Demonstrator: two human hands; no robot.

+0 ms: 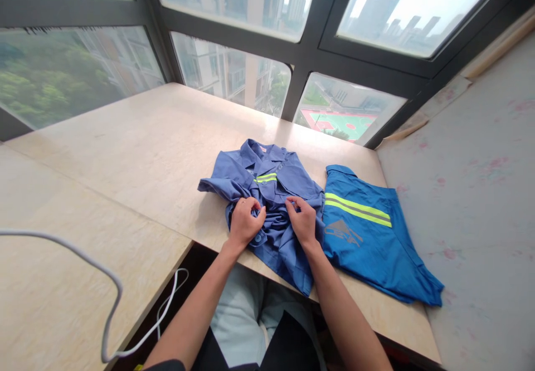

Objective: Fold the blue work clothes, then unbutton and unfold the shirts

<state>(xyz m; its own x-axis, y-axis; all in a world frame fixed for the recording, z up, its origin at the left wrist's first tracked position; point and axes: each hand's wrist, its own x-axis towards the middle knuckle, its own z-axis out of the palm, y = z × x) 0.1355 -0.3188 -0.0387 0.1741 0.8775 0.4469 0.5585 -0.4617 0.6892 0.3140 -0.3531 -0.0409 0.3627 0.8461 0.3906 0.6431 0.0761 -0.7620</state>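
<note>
A blue-violet work shirt (229, 166) lies bunched on the tabletop in front of me, collar pointing toward the window. Yellow-green and grey stripes cross its chest, and a dark button shows low on the front. My left hand (246, 221) is closed on the crumpled cloth at the shirt's left side, thumb and forefinger forming a loop. On the other side, my right hand (302, 219) pinches the fabric just below the chest flap. The exact grip at the fingertips is partly hidden by folds.
A brighter blue folded garment (355, 184) with reflective stripes lies at the right, beside the wall (472, 204). A white cable (112, 282) loops over the left table part (62, 204), by a dark gap. Framed windows (309, 53) stand behind the tabletop.
</note>
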